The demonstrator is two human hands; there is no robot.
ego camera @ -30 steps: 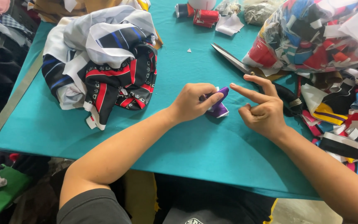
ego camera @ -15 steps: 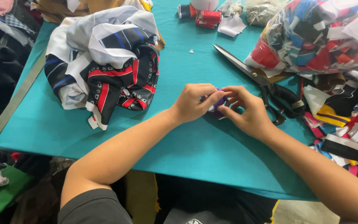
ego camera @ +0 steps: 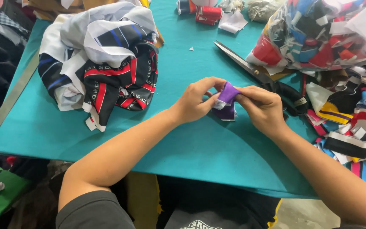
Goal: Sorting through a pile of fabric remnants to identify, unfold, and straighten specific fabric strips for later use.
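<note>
Desk [ego camera: 183, 140]: teal cloth, garment heap [ego camera: 100, 63] at the left.
Change: right hand [ego camera: 262, 108] now closed beside left hand [ego camera: 195, 101].
Purple strip [ego camera: 227, 98]: pinched between both, lifted.
Shears [ego camera: 259, 76]: untouched behind.

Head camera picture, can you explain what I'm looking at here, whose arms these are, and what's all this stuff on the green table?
The picture comes from a camera worn on a person's head, looking down, so the two bare arms are the wearer's own. There is no machine here. The left hand and right hand meet over a teal-covered table, and together they pinch a small purple fabric piece with a bit of white on it. To the left lies a heap of striped cloth in white, navy, black and red. Behind the hands lie large black-handled scissors. On the right sits a clear bag of colourful scraps, with loose striped strips below it. Thread spools stand at the far edge, and a metal ruler lies along the left edge.
</note>
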